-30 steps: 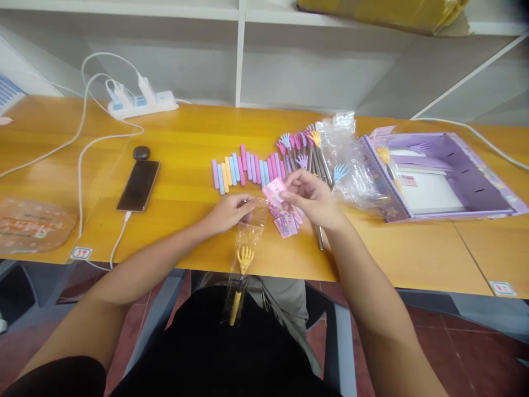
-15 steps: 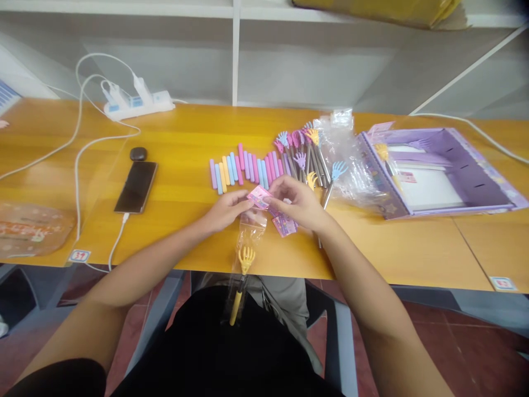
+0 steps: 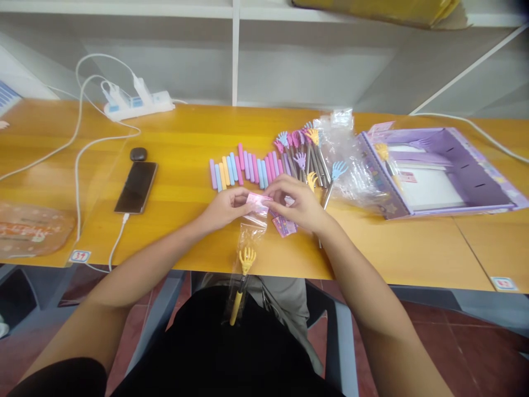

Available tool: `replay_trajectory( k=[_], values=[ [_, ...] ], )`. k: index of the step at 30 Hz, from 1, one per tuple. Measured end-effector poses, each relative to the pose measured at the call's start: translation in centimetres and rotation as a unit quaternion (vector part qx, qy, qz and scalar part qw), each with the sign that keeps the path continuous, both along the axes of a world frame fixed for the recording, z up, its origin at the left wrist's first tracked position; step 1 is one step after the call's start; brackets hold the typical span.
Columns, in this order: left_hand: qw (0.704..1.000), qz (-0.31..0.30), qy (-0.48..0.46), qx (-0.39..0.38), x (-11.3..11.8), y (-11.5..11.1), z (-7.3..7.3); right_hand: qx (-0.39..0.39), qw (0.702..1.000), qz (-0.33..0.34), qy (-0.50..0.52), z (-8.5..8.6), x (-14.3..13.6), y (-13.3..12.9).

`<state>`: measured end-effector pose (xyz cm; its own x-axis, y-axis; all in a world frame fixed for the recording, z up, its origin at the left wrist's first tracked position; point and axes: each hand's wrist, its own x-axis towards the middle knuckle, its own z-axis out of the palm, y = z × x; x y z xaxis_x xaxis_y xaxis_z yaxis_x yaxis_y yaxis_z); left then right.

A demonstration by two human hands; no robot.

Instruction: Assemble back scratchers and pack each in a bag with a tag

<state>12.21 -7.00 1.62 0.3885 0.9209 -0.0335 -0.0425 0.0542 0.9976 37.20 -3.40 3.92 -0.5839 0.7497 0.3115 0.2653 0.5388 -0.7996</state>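
Between my two hands is a small pink printed card [image 3: 258, 203], folded or lying over the top of a clear plastic bag [image 3: 253, 229]. My left hand [image 3: 228, 209] pinches its left side, and my right hand [image 3: 294, 203] pinches its right side. Inside the bag, hanging over the table edge, is a yellow hand-shaped back scratcher [image 3: 247, 260] with a yellow handle. More printed cards [image 3: 284, 226] lie just under my right hand. Beyond my fingers is a row of pastel handle tubes [image 3: 252, 168]. A blue-headed back scratcher [image 3: 339, 170] lies right of my right hand.
Several metal-stemmed back scratchers [image 3: 314, 138] are heaped beside clear bags [image 3: 351, 176]. A purple open box [image 3: 458, 171] stands at right. On the left are a phone [image 3: 136, 187] on a charging cable, a black earbud case [image 3: 138, 154] and a white power strip [image 3: 140, 105].
The pink card has turned flatter and straighter over the bag's top, and my fingers have shifted slightly along its edges. The bagged back scratcher has barely moved.
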Motion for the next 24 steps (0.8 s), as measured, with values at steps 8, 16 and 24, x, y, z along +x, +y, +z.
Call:
replay_trajectory(
  k=[8, 16, 24],
  values=[
    [1.0, -0.001, 0.008, -0.012, -0.1, 0.02, -0.44, 0.006, 1.0, 0.02, 0.004, 0.11, 0.06, 0.01],
    [0.999, 0.007, 0.046, 0.009, -0.26, 0.16, -0.15, -0.126, 0.991, 0.023, 0.043, -0.47, -0.05, 0.17],
    [0.998, 0.004, 0.054, 0.01, -0.26, -0.07, 0.4, -0.221, 0.97, 0.046, 0.091, -0.71, -0.15, 0.09]
  ],
)
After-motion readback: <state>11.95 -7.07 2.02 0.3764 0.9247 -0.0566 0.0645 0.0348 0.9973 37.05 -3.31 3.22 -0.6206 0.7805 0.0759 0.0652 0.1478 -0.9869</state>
